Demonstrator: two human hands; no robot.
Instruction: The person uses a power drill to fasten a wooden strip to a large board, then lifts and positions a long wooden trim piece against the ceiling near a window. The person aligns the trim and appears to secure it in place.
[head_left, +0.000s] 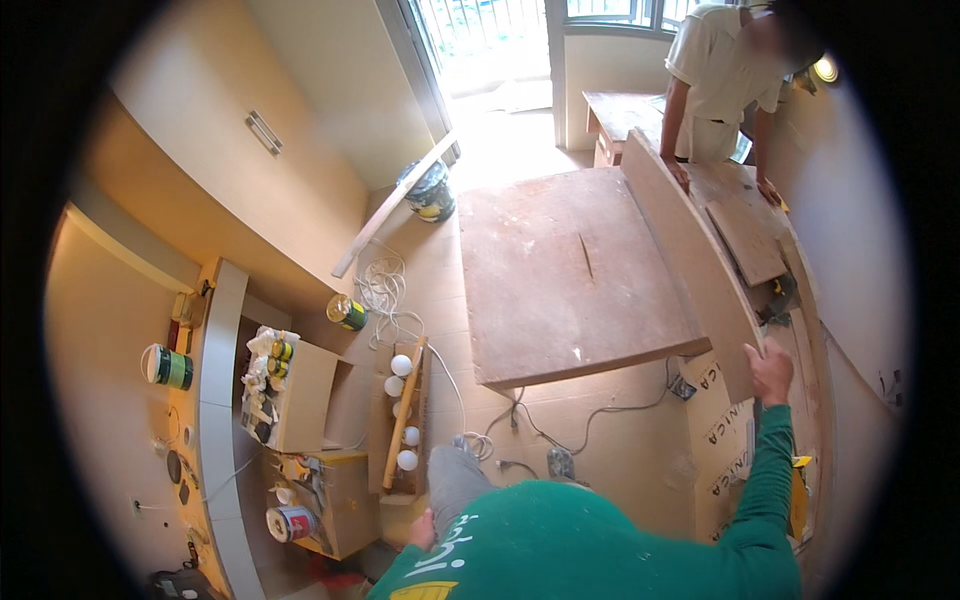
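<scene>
Brown long wooden board [692,262]: on edge at right, running near to far beside a wide, scuffed brown panel [550,285].
Right hand [770,374]: fingers curled around the board's near end.
Left hand [424,531]: lowered beside the grey-trousered leg [456,480]; grip cannot be told.
Co-worker in white [715,80]: at far right, one hand [679,177] at the board's far end.
</scene>
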